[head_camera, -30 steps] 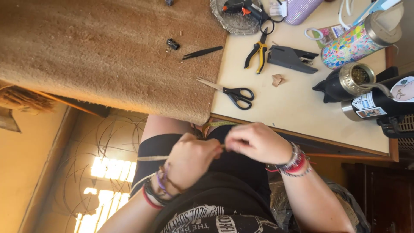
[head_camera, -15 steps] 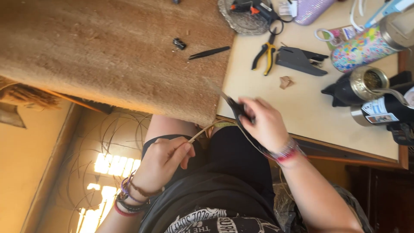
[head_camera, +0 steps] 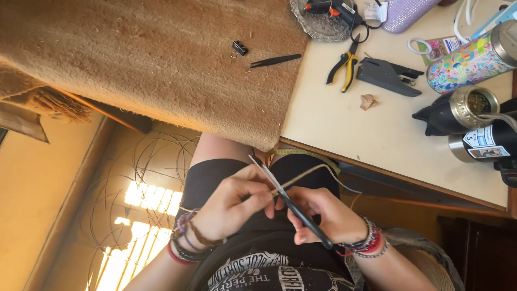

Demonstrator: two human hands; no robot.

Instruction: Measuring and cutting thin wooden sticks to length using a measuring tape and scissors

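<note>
2 hands work over the lap: the right hand (head_camera: 318, 215) grips black scissors (head_camera: 288, 202), blades parted around a tan cord (head_camera: 301, 178) pinched taut by the closed left hand (head_camera: 231, 202). The cord looks uncut; the snip remains, below the counter (head_camera: 344, 129).

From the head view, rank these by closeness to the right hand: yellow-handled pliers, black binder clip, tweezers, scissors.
Measured from the right hand:
1. Scissors, held in that hand over the lap.
2. Yellow-handled pliers, on the white table above the hand.
3. Tweezers, on the brown mat near its table-side edge; close to the pliers' rank.
4. Black binder clip, further left on the mat.
</note>
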